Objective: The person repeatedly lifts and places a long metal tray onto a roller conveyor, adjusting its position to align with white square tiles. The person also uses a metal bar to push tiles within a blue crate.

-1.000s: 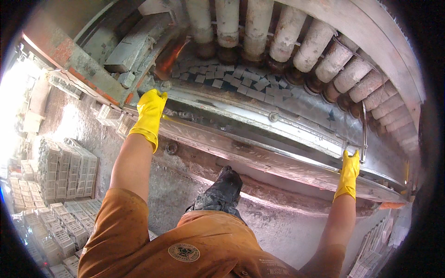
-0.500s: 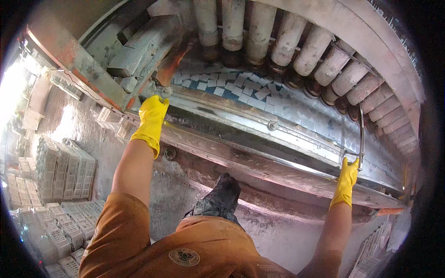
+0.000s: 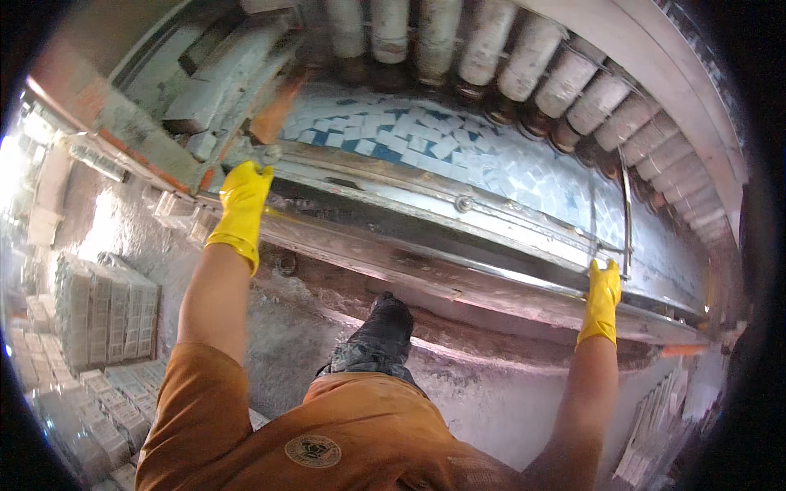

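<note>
My left hand point(image 3: 242, 200), in a yellow rubber glove, is closed on the left end of a long metal rail point(image 3: 426, 236) that runs along the front of a machine. Far to the right, my right hand point(image 3: 603, 303), gloved the same way, is closed on the same rail, beside a thin upright metal rod point(image 3: 628, 213). Both arms are spread wide. Behind the rail lie many small flat white tile-like pieces point(image 3: 409, 131) on a blue, wet-looking bed. My fingers' undersides are hidden by the gloves and the rail.
A row of thick grey cylinders point(image 3: 438, 41) stands over the pieces, under a curved metal frame point(image 3: 647, 37). Stacked pale plastic crates point(image 3: 110, 311) stand on the floor at left. An orange-edged beam point(image 3: 123, 143) slants at upper left.
The whole view has shifted, so the machine and both hands appear slightly further left. Both hands keep their places on the rail.
</note>
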Available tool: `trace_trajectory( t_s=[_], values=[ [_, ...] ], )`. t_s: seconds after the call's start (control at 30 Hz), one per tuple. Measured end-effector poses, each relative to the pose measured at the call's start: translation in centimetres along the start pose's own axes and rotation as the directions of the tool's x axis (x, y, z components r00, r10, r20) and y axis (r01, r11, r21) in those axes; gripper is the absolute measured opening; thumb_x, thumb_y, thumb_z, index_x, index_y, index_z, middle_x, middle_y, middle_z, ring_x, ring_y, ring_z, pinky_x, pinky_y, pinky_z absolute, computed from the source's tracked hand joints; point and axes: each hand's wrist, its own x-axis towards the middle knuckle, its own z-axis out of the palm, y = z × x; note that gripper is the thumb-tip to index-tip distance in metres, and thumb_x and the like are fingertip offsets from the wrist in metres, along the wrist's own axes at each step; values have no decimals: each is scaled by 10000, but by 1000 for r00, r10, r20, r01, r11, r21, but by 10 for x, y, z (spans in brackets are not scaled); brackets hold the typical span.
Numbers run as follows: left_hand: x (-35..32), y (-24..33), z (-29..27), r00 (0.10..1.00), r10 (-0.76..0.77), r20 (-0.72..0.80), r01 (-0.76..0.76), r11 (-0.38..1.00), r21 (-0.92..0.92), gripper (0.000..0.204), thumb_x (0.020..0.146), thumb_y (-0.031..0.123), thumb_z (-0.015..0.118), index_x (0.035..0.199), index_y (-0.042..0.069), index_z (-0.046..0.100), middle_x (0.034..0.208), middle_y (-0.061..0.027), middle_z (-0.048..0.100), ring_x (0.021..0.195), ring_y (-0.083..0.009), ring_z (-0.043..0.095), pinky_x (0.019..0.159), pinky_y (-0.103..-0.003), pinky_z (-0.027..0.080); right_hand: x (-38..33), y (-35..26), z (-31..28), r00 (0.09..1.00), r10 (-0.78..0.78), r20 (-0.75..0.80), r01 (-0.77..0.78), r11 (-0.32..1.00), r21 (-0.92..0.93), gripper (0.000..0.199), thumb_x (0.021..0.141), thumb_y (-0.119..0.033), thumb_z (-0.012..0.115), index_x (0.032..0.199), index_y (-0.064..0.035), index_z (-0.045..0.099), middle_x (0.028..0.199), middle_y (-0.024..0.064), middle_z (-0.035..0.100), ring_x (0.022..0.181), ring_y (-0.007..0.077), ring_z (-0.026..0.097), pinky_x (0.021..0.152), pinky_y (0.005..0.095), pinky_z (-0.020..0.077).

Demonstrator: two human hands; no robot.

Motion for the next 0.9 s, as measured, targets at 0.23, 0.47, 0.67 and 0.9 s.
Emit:
trace_trajectory(
  t_s=[0.23,0.47,0.67,0.9],
  values=[
    [12,-29,15,994,106,9,-106,994,25,503,932,533,686,1119,75,775,1085,-207,768,1040,-434,722,865,-520,569,-9,-13,2,998,-42,-44,38,995,-96,719,948,-512,688,1502,-71,568,1420,242,654,1315,411,628,1104,493,495],
    [21,-31,11,992,-62,114,63,998,-8,484,953,534,685,1121,88,767,1099,-191,772,1037,-429,725,853,-522,558,-41,-44,-22,998,-49,-43,47,998,-49,667,964,-475,689,1471,-53,589,1406,231,666,1309,405,629,1109,470,483],
    [53,-73,36,991,105,83,-97,991,-90,476,965,488,686,1153,55,755,1125,-196,771,1017,-393,737,859,-482,567,-29,-32,-6,989,-121,-90,118,992,-40,692,970,-487,679,1480,-31,573,1414,237,655,1325,398,613,1121,465,478],
    [60,-66,38,992,73,100,-66,995,-76,465,977,475,691,1176,58,738,1113,-194,763,1020,-395,722,858,-480,551,-38,-39,-28,997,-52,-52,57,995,87,701,945,-460,727,1478,-28,581,1435,218,651,1350,363,607,1143,443,468]
  ],
)
